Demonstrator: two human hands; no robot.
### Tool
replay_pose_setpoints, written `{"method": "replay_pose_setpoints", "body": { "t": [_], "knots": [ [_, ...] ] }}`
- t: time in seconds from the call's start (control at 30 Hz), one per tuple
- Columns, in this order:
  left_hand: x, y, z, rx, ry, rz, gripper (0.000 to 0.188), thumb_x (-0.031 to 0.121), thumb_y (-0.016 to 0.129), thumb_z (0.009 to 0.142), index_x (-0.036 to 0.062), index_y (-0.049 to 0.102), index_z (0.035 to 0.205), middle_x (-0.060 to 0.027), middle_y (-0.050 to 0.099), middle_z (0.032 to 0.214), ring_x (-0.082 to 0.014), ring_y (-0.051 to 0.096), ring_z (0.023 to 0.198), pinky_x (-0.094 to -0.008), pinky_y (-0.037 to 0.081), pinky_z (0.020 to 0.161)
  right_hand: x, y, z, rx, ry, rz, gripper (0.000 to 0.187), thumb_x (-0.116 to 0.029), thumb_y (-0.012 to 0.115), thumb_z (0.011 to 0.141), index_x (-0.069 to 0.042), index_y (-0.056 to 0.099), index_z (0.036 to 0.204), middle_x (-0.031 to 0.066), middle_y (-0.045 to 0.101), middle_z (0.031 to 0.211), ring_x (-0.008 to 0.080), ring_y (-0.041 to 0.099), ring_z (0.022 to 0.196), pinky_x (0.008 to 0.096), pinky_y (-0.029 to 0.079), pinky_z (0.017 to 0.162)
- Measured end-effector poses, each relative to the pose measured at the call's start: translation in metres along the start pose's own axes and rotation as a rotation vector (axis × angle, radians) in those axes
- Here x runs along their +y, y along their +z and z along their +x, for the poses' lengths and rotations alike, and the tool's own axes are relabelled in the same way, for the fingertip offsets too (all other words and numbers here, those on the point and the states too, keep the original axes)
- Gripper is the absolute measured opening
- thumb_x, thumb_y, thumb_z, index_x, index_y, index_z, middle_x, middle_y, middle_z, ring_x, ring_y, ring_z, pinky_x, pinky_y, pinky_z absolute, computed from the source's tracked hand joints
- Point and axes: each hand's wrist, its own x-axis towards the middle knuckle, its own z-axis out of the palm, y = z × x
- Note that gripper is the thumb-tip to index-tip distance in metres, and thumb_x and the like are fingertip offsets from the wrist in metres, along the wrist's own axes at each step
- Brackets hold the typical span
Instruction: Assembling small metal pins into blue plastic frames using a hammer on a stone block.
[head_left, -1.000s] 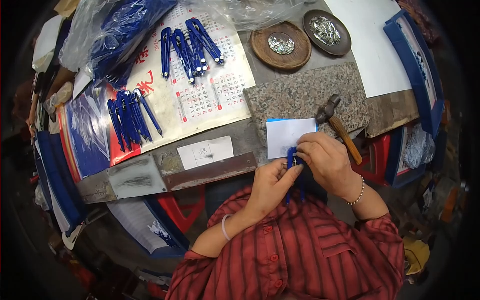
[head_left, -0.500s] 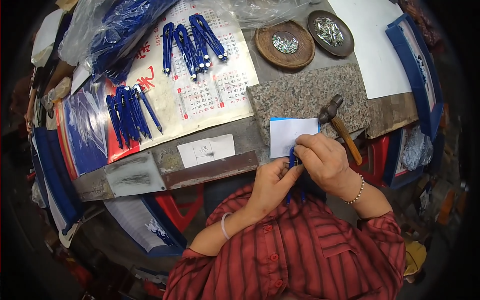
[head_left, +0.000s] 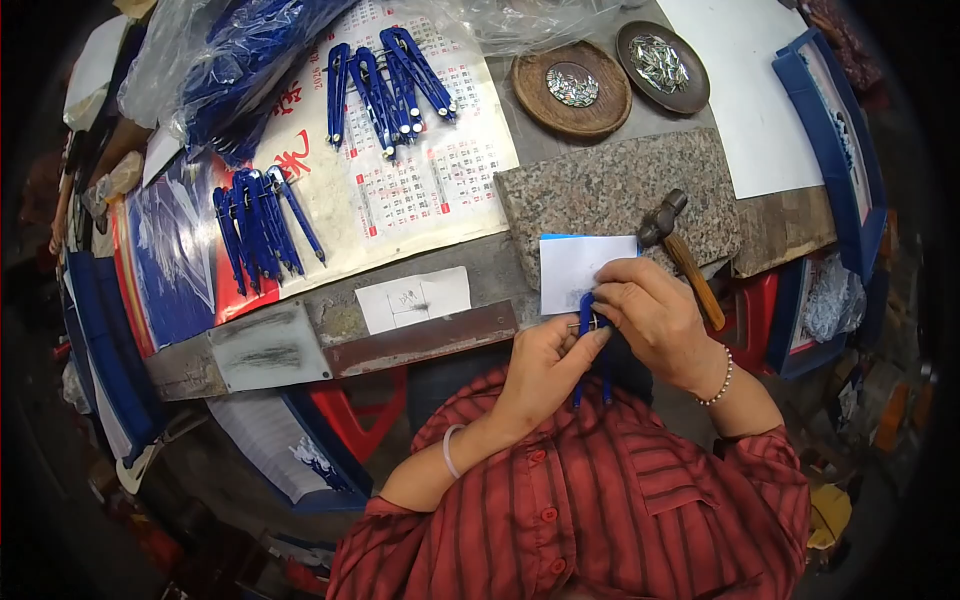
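Just off the table's front edge, my left hand [head_left: 541,371] pinches a blue drawing compass [head_left: 586,312], hinge end up and its two legs pointing down toward my shirt. My right hand [head_left: 659,326] is closed on the right side of the same compass, near its thin metal crossbar. Its fingertips hide part of the crossbar. Right behind the compass lies a white sheet [head_left: 588,265] with a blue edge and a grey smudge, resting on a speckled stone slab [head_left: 615,185]. A hammer [head_left: 672,238] with a wooden handle lies across the slab's right part.
Several more blue compasses [head_left: 375,95] lie on a calendar sheet [head_left: 440,170], with another group [head_left: 255,220] nearer left. Two round dishes [head_left: 535,105] hold small metal pieces. A marked paper [head_left: 412,300] and a grey plate [head_left: 268,348] lie along the front edge. Blue trays [head_left: 840,150] flank the table.
My right fingers have shifted from the compass's top down to its right side, so the blue hinge end now shows. My left hand stays in place.
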Motion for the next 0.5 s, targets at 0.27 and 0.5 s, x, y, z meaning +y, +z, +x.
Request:
{"method": "replay_pose_setpoints", "body": {
  "t": [0.27, 0.5],
  "knots": [
    [0.002, -0.001, 0.000, -0.002, 0.001, 0.008, 0.017, 0.016, 0.063, 0.095, 0.0000, 0.065, 0.090, 0.0078, 0.052, 0.064, 0.0013, 0.043, 0.057, -0.0185, 0.033, 0.049, 0.002, 0.002, -0.001, 0.024, -0.015, -0.011, 0.020, -0.001, 0.073, 0.072, 0.001, 0.063, 0.089, 0.0123, 0.062, 0.096, 0.0279, 0.064, 0.080, 0.0357, 0.053, 0.067],
    [0.000, 0.004, 0.000, 0.048, 0.039, -0.021, 0.023, 0.019, 0.065, 0.093, 0.0003, 0.061, 0.080, 0.0059, 0.046, 0.057, -0.0012, 0.037, 0.053, -0.0239, 0.029, 0.046, -0.001, -0.009, -0.003, -0.002, 0.035, 0.004, 0.028, 0.004, 0.072, 0.073, 0.001, 0.062, 0.099, 0.0148, 0.063, 0.101, 0.0311, 0.064, 0.088, 0.0359, 0.053, 0.072]
  ]
}}
